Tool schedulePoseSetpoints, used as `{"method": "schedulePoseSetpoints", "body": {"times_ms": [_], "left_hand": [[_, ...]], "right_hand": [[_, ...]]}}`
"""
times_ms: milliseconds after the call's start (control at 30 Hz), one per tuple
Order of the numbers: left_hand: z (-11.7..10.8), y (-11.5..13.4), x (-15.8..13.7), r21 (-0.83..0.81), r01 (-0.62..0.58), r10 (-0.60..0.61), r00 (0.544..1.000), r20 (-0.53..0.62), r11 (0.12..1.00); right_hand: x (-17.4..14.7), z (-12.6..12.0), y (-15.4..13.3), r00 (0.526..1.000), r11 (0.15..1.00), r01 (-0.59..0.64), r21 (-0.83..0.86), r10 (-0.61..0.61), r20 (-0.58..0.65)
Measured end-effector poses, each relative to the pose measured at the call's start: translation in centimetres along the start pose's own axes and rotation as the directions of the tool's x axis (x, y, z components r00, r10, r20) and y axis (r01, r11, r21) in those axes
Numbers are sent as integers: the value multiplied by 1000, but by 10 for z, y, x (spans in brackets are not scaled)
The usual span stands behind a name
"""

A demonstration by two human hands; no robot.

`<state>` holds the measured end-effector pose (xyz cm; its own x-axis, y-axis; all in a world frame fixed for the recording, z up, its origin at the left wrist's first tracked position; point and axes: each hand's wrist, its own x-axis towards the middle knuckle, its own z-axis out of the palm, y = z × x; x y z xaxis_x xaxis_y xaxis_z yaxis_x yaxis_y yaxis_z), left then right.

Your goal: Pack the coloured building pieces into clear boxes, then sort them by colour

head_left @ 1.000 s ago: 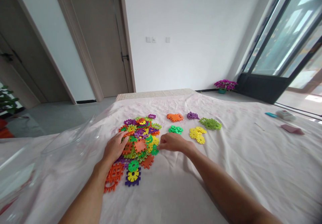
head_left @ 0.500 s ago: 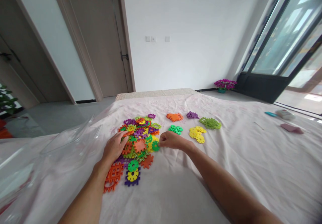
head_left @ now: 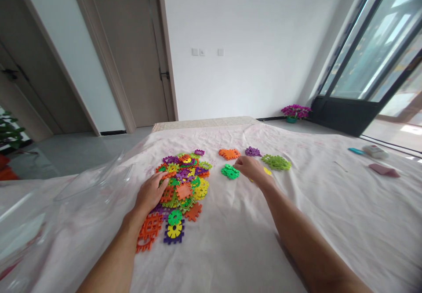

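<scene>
My left hand [head_left: 151, 192] lies on the left side of a heap of colourful plastic building pieces [head_left: 183, 191], its fingers loosely apart and touching an orange piece [head_left: 169, 175]. Square notched frames and slotted discs in orange, purple, yellow and green make up the heap. My right hand [head_left: 250, 168] is over the small pile of green discs [head_left: 228, 172], fingertips pinched at its right edge, seemingly on a green disc mostly hidden by the fingers. Under and behind this hand, the yellow discs [head_left: 267, 171] are largely covered.
Beyond my right hand sit orange pieces [head_left: 229, 153], purple pieces [head_left: 252, 151] and lime-green pieces [head_left: 276, 162] in separate piles. Clear plastic packaging [head_left: 89, 187] lies at the left. A pink cloth [head_left: 384, 170] and a white packet [head_left: 375, 151] are at the far right of the bed.
My right hand has moved right and away from me, from the heap's edge to the green pile. The green disc at the heap's right edge has gone from there. My left hand stays put.
</scene>
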<state>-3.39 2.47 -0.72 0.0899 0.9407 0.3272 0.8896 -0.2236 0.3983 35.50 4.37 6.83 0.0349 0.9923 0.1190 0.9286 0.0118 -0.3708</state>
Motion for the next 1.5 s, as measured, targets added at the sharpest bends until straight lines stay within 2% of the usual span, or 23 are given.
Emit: {"method": "schedulePoseSetpoints", "body": {"times_ms": [67,167,300,467,567,633,700,800,867,933,1000,1133,1267,1400,1433,1500], "left_hand": [[0,0,0,-2,3,-3,1000,2,1000],[-1,1,0,-7,4,-4,1000,2,1000],[0,0,0,-24,5,-5,1000,1,1000],[2,-1,0,-39,4,-5,1000,-13,999],[1,-1,0,-28,2,-2,1000,-12,1000],[0,0,0,-17,5,-5,1000,-9,1000],[-1,1,0,-10,4,-4,1000,-8,1000],[-1,1,0,-7,1,-1,1000,-8,1000],[-1,1,0,-7,-1,1,1000,-8,1000],[0,0,0,-8,-3,3,1000,-6,1000],[1,-1,1,-12,-4,4,1000,-5,1000],[2,-3,1,-18,-9,9,1000,-7,1000],[5,-6,1,-22,-12,12,1000,-6,1000],[6,-7,2,-20,-7,6,1000,-5,1000],[6,-7,2,-19,-6,6,1000,-6,1000],[6,-7,2,-20,-8,8,1000,-10,1000]], "right_hand": [[-2,5,-12,998,998,58,8,-58,-16],[-7,22,-33,972,972,232,45,-231,-36],[-13,53,-57,875,875,484,30,-482,-44],[-13,77,-75,810,810,586,6,-586,-31],[-14,80,-80,802,802,597,27,-596,-32],[-15,79,-80,817,817,576,29,-575,-46],[-15,76,-78,851,851,524,39,-520,-77],[-7,65,-66,927,930,356,86,-340,-161],[6,54,-48,959,969,212,128,-181,-219],[21,42,-24,967,986,56,157,-14,-256],[37,31,5,963,982,-78,171,118,-243],[62,16,59,920,950,-249,189,293,-259],[74,4,91,876,919,-348,183,389,-287],[79,3,90,841,912,-372,172,410,-353],[81,5,84,847,921,-353,166,390,-361],[84,15,64,889,957,-261,126,289,-355]]}}
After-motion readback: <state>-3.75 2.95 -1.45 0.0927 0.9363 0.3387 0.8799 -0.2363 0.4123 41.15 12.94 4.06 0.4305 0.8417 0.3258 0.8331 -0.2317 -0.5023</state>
